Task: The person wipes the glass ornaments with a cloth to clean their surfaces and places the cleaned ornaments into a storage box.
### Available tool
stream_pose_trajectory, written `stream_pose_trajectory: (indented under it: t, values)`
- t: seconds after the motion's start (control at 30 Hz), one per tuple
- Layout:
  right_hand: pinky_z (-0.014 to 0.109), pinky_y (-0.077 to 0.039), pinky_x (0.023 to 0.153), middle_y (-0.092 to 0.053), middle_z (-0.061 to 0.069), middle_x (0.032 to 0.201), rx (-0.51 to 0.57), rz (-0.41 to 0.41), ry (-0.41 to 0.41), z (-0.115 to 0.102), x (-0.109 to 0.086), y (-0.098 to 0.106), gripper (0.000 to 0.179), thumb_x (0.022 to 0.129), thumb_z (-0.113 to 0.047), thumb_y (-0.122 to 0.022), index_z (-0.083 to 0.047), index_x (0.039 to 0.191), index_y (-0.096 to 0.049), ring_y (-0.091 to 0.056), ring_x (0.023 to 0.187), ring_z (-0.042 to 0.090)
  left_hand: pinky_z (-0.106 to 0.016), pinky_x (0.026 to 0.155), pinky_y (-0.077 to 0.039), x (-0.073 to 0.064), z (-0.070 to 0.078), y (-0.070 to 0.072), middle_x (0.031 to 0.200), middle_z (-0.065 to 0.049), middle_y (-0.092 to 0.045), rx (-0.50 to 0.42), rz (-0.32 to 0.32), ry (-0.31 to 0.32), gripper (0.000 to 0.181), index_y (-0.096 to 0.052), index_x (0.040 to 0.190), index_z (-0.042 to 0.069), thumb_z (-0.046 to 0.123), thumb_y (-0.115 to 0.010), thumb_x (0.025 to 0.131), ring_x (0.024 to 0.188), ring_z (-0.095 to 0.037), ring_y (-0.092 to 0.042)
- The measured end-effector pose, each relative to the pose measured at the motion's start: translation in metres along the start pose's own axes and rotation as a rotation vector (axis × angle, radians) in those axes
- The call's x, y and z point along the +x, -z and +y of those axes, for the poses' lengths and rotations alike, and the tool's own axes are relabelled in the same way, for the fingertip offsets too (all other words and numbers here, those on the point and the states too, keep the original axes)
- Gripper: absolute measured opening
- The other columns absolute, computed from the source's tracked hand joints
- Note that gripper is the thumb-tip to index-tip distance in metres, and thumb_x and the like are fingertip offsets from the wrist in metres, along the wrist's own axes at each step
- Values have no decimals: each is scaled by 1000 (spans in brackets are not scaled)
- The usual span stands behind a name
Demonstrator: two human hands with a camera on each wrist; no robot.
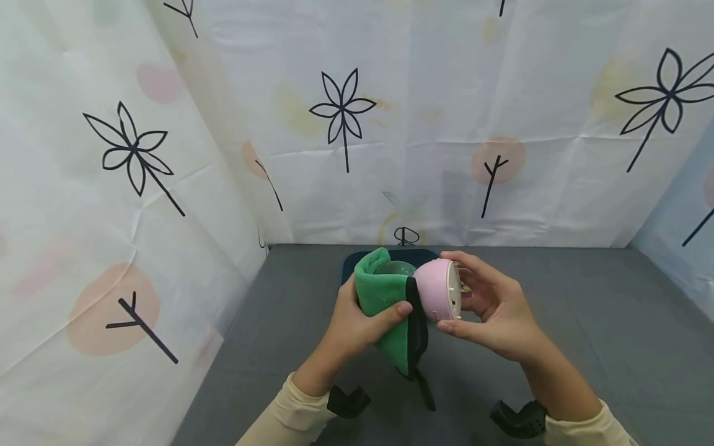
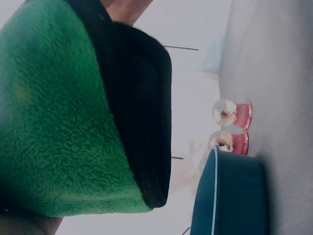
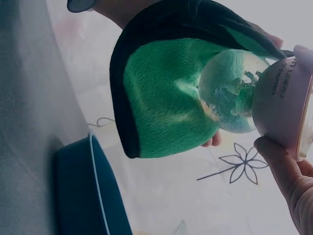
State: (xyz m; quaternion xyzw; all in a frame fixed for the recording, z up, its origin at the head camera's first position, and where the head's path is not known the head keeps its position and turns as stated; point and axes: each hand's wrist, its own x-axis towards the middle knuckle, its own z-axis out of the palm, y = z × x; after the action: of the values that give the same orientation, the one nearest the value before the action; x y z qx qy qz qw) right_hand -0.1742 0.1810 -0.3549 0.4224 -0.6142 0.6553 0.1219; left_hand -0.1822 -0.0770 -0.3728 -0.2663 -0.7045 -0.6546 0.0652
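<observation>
In the head view my right hand holds a snow globe by its pink base, thumb below and fingers above. The globe lies on its side, its pale underside toward my right palm. My left hand grips a green plush cloth with a black border, folded around the glass ball. The right wrist view shows the clear glass ball, with small green figures inside, against the cloth's inner face.
Behind the hands a dark blue basin stands on the grey table. Two snow globes with red bases stand beside the basin in the left wrist view. A patterned white curtain hangs at the back and sides.
</observation>
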Motion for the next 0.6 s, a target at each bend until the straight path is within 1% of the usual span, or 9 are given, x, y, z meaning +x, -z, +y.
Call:
stream_pose_trajectory:
  t: [0.1,0.2,0.3,0.4,0.47,0.53,0.6]
  values:
    - [34,-66,86,-60,16,146,-5,0,14,1,1,-3,94,65,34,-78,17,150,-42,-66,124,23,-40,89,-65,1,0,0,124,-3,-73,7,31,-19,72,-54,149,26,38,-88,87,108,-22,-74]
    - [34,-66,86,-61,17,143,-6,1,19,2,2,-4,94,64,33,-79,17,150,-43,-66,122,22,-40,87,-66,2,2,0,123,-3,-74,21,67,-67,69,-57,147,25,33,-89,86,106,-22,-74]
    - [33,-65,90,-60,15,145,-32,10,2,2,2,-6,94,66,32,-79,16,151,-42,-65,125,21,-40,87,-66,3,2,-1,121,-6,-75,41,110,-126,67,-59,146,21,30,-89,87,104,-21,-75]
    - [30,-64,93,-58,10,147,-85,29,-69,0,1,-9,97,70,29,-79,10,157,-40,-64,127,18,-40,87,-66,3,3,-1,120,-9,-75,52,157,-165,67,-59,146,16,28,-89,87,104,-22,-75]
    - [30,-65,92,-57,10,147,-128,43,-128,-2,-1,-12,96,75,25,-79,5,160,-38,-66,125,18,-40,87,-66,2,3,0,121,-11,-74,59,187,-179,68,-59,147,16,26,-89,87,105,-22,-75]
    - [30,-66,85,-61,6,140,-190,93,-210,-4,-2,-16,85,83,15,-77,-1,160,-42,-70,117,15,-39,88,-66,2,3,0,122,-10,-74,63,214,-184,69,-59,147,17,23,-89,86,106,-22,-74]
    - [33,-68,76,-65,4,131,-214,143,-287,-6,-2,-20,69,92,4,-73,-3,156,-48,-73,108,14,-40,88,-66,1,3,-1,123,-12,-74,64,237,-199,71,-58,147,18,19,-89,84,106,-23,-74]
